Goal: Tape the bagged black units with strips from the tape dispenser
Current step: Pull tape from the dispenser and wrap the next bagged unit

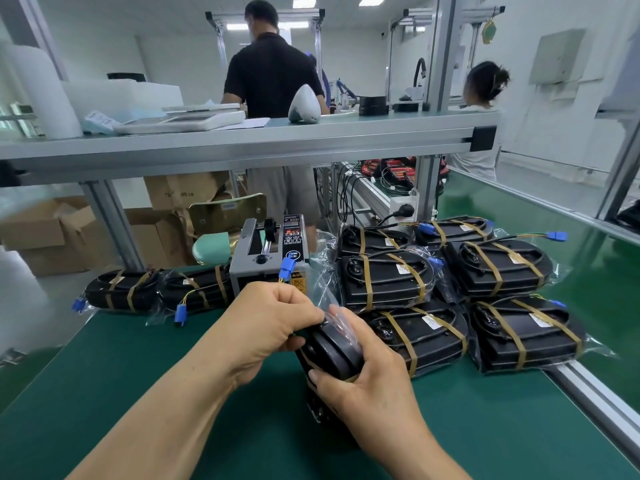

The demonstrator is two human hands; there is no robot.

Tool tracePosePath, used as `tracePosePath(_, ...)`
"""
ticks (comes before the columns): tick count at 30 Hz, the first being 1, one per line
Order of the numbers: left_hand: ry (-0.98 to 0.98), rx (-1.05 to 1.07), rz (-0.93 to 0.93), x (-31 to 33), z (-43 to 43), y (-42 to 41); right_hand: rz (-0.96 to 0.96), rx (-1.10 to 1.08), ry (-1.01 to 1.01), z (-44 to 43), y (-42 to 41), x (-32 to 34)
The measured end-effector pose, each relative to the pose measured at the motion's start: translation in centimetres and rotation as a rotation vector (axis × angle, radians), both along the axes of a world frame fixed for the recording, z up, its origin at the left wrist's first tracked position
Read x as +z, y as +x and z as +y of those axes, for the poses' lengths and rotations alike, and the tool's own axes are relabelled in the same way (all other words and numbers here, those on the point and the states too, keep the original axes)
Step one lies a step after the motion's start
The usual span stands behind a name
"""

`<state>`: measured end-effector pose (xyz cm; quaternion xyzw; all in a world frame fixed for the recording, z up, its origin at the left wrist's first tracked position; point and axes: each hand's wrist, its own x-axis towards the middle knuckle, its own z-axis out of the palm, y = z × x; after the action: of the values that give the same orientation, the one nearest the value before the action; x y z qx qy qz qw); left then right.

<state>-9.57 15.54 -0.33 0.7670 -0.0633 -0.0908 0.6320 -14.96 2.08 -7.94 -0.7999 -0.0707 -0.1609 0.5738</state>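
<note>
Above green mat (138, 393): both hands grip bagged black unit (332, 351).

This is a factory packing line. A green-matted counter (138, 393) framed in aluminium rails (242, 147) carries stacked bagged black units (498, 268) beside an electric tape dispenser (249, 271) at its far edge. Cardboard boxes (34, 230) sit beyond it, and another person (273, 74) stands at a neighbouring bench under ceiling light panels (304, 2).

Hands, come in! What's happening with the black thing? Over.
Left hand pinches bag top. Right hand grips bagged black unit. Blue plug sticks up before tape dispenser.
</note>
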Motion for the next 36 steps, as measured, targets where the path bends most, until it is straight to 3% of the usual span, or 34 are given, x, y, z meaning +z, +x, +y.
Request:
tracePosePath(12,-0.027,-0.013,0.001,-0.1,0.3,0.1,0.037,-0.012,0.003,0.1,0.0,-0.2)
tracePosePath(24,0.167,0.07,-0.197,-1.0,0.5,-0.5,0.059,-0.021,0.032,0.6,0.2,-1.2)
tracePosePath(36,0.001,0.115,-0.105,-3.1,0.6,-1.2,0.041,-0.013,-0.016,0.4,0.3,-1.7)
